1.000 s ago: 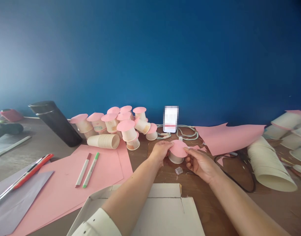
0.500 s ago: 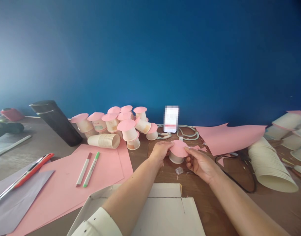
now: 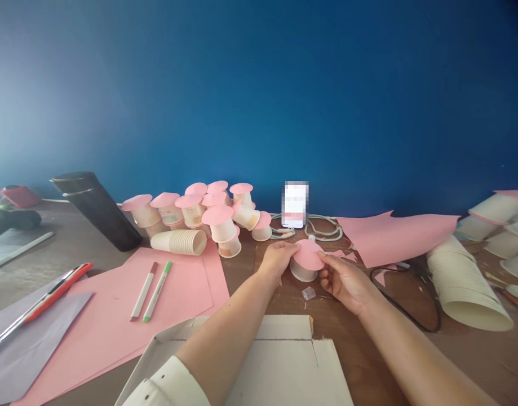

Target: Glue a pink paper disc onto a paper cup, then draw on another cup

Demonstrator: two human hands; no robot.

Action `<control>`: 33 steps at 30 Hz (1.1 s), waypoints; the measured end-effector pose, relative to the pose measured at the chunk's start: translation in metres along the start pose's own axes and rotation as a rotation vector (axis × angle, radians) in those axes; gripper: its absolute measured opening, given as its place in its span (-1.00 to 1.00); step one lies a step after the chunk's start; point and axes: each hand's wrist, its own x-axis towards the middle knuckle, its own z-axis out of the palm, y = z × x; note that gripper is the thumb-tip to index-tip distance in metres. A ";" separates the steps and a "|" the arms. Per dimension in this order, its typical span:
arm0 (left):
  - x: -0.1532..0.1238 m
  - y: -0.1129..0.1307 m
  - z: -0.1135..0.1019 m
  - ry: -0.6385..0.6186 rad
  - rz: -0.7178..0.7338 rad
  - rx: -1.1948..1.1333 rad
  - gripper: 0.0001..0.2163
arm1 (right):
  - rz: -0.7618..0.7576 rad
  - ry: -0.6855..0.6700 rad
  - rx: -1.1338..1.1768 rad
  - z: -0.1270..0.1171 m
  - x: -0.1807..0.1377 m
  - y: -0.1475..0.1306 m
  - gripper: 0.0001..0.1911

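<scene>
A pink paper disc [image 3: 308,255] rests on top of an upside-down white paper cup [image 3: 303,273] in front of me. My left hand [image 3: 277,260] pinches the disc's left edge. On the opposite edge, the thumb and fingers of my right hand [image 3: 341,279] grip the disc too. Just nearer to me lies a small clear plastic piece [image 3: 309,293]. Pink paper scraps [image 3: 345,255] lie behind my right hand. To the left stand several cups topped with pink discs [image 3: 217,223], some stacked on others.
A phone [image 3: 295,204] stands by the blue wall with a cable [image 3: 324,228]. Stacks of cups lie at left [image 3: 178,242] and right [image 3: 468,285]. Markers [image 3: 157,291] rest on pink sheets [image 3: 106,316]. A black flask [image 3: 100,211], scissors [image 3: 58,293] and white cardboard [image 3: 284,366] are around.
Almost nothing differs. Both hands keep hold of the disc on the cup, with at most a very slight shift of the disc.
</scene>
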 end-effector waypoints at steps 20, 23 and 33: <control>-0.010 0.008 0.001 0.014 0.029 -0.012 -0.81 | -0.030 -0.012 0.016 0.001 -0.002 0.001 -0.68; -0.012 0.012 0.002 0.017 0.022 -0.007 -0.83 | -0.019 -0.019 0.023 0.000 -0.002 0.001 -0.69; -0.011 0.010 0.002 0.000 0.029 -0.012 -0.83 | -0.049 -0.019 -0.006 -0.002 0.002 0.004 -0.73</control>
